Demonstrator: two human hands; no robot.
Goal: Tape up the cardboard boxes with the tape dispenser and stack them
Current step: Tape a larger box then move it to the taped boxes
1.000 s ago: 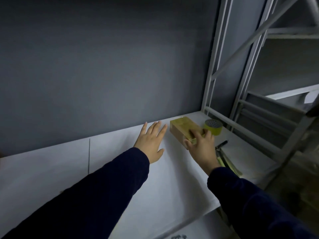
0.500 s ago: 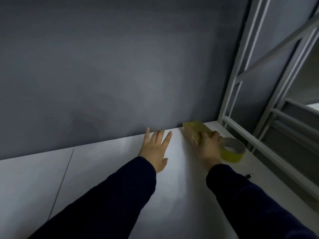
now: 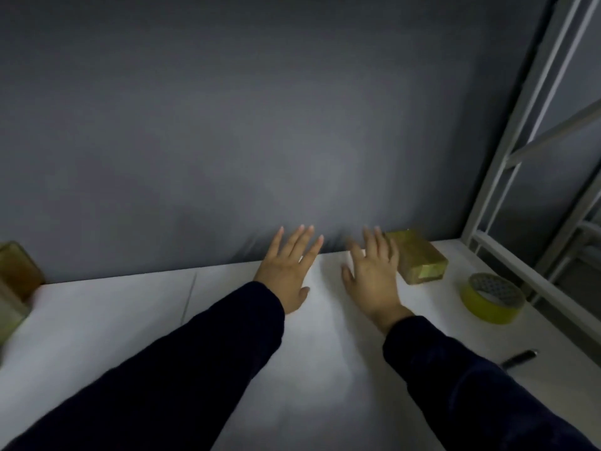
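**A:** The right hand (image 3: pixel 374 275) is off the box (image 3: pixel 418 255)! Half a second ago it gripped it; now its fingers are straight, spread and holding nothing.

**B:** Where's the box?

**A:** On the table (image 3: pixel 130 336), back against the wall (image 3: pixel 227 125), just right of that hand. I cannot tell whether the little finger touches it.

**B:** And the left hand (image 3: pixel 286 271)?

**A:** Same as before: fingers straight and apart, empty, just left of the right hand, by the table's back edge.

**B:** Tape?

**A:** The tape (image 3: pixel 491 297) lies flat, near the box but apart from it. A dark pen (image 3: pixel 518 358) lies nearer us. The rack (image 3: pixel 520 141) stands at right, and a blurred brown shape (image 3: pixel 14 281) sits far left.
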